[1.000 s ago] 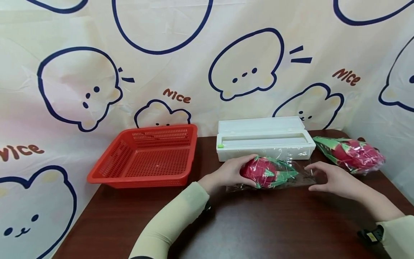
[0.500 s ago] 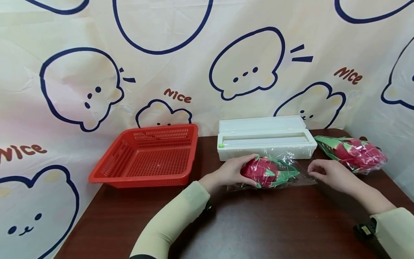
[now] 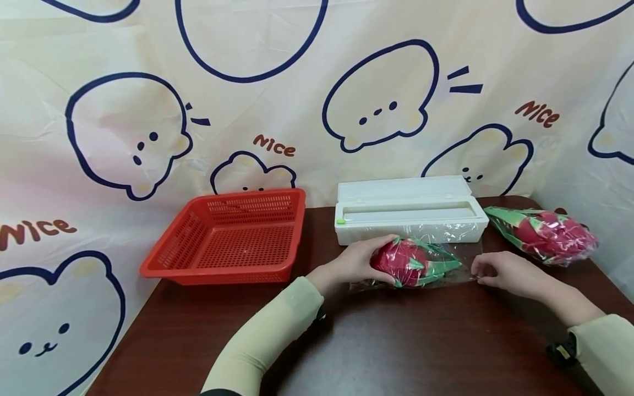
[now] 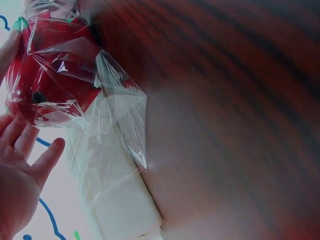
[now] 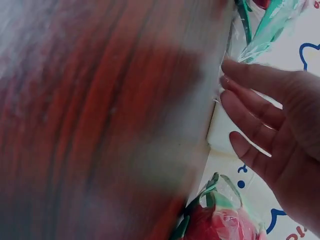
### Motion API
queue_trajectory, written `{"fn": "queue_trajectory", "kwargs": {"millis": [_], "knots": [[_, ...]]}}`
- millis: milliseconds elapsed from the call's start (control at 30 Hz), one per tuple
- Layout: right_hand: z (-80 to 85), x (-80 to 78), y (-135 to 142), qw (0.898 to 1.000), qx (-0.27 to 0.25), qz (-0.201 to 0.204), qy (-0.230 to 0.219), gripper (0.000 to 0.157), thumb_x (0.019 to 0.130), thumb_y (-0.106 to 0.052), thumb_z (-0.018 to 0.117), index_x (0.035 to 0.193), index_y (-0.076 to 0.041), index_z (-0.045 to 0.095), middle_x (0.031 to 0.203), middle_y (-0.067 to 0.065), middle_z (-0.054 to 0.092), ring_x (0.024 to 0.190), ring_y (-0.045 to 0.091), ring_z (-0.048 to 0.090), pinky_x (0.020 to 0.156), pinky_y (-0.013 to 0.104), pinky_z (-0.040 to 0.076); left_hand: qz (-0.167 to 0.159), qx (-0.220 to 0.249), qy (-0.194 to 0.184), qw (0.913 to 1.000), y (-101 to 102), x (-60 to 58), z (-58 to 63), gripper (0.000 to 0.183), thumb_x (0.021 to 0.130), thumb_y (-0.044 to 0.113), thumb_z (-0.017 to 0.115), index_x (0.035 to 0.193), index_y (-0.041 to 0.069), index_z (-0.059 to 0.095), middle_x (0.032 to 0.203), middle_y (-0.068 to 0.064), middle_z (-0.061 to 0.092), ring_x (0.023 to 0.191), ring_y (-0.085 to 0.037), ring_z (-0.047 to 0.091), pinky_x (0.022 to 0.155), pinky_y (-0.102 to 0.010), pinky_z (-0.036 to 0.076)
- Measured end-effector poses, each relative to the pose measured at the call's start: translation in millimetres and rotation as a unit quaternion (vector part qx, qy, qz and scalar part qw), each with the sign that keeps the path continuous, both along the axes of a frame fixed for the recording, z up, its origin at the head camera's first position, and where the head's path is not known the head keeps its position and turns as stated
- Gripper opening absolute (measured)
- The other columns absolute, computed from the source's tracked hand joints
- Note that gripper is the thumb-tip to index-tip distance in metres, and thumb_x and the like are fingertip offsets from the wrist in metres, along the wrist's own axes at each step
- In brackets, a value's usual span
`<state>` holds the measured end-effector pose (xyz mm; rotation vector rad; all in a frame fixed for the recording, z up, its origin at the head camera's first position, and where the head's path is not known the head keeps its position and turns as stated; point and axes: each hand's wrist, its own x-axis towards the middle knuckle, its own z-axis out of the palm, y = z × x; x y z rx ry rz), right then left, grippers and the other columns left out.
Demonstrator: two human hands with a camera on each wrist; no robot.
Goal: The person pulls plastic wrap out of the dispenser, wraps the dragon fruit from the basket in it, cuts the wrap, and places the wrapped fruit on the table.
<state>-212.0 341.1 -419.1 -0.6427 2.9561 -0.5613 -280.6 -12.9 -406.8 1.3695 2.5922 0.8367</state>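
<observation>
A red dragon fruit (image 3: 403, 261) with green scales lies on the table with clear cling film (image 4: 107, 125) around it. My left hand (image 3: 359, 261) grips its left end, fingers over the top and thumb on the near side. To the right of the fruit, the film stretches out flat toward my right hand (image 3: 505, 272). The thumb and forefinger of that hand pinch the film's right edge, as the right wrist view (image 5: 265, 115) also shows. Behind the fruit stands a white cling film dispenser box (image 3: 411, 217), its lid raised, with film against its front.
A red plastic basket (image 3: 223, 276) stands at the back left. Another film-wrapped dragon fruit (image 3: 557, 236) lies at the right rear, beyond my right hand. The dark wooden table (image 3: 386, 341) meets a printed cloth backdrop (image 3: 307, 110) behind.
My right hand's fingers have closed from a wide curl onto the film's edge, which is now drawn out flatter. The left hand keeps its hold on the dragon fruit.
</observation>
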Motion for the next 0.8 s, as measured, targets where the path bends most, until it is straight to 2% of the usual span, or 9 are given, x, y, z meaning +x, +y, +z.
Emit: {"fn": "queue_trajectory", "kwargs": {"millis": [133,300,433,567,800], "knots": [[2.5,-3.0,0,0.999,0.007,-0.003,0.045,0.021,0.083,-0.007,0.074,0.083,-0.025,0.065,0.08,-0.015,0.059,0.074,0.008,0.052,0.07,0.034,0.051,0.0,0.004,-0.005,1.0,-1,-0.6,0.0,0.092,0.074,0.043,0.083,0.15,0.018,0.037,0.141,0.0,0.051,0.118,-0.01,0.05,0.099,-0.024,0.04],[10.6,-5.9,-6,0.993,-0.028,-0.016,0.109,0.021,0.081,-0.003,0.076,0.087,-0.021,0.066,0.083,-0.012,0.061,0.075,0.01,0.055,0.07,0.034,0.053,-0.004,0.003,0.002,1.0,-1,-1.8,0.8,0.093,0.074,0.043,0.084,0.15,0.018,0.037,0.141,0.0,0.051,0.119,-0.009,0.05,0.099,-0.023,0.04],[16.2,-14.2,-17,0.989,-0.055,-0.012,0.139,0.021,0.081,-0.001,0.076,0.087,-0.019,0.067,0.082,-0.01,0.063,0.074,0.01,0.055,0.069,0.034,0.053,-0.003,-0.001,-0.001,1.0,-2,-2.7,0.9,0.093,0.074,0.043,0.083,0.15,0.018,0.036,0.141,0.0,0.05,0.12,-0.01,0.049,0.099,-0.024,0.04],[16.5,-26.8,-29,0.99,-0.073,-0.003,0.121,0.017,0.083,0.0,0.074,0.087,-0.016,0.068,0.082,-0.008,0.064,0.073,0.011,0.055,0.067,0.033,0.052,-0.001,-0.001,-0.008,1.0,-3,-2.4,0.6,0.092,0.075,0.042,0.083,0.15,0.018,0.037,0.141,0.001,0.051,0.119,-0.009,0.049,0.099,-0.024,0.04],[6.9,-38.7,-43,0.991,-0.119,-0.013,0.064,0.015,0.082,0.003,0.073,0.085,-0.011,0.067,0.081,-0.003,0.063,0.073,0.014,0.056,0.063,0.028,0.05,-0.007,-0.004,0.011,0.9999,-2,-0.5,0.6,0.092,0.075,0.045,0.083,0.15,0.018,0.037,0.138,0.001,0.053,0.116,-0.008,0.052,0.096,-0.022,0.041]]}}
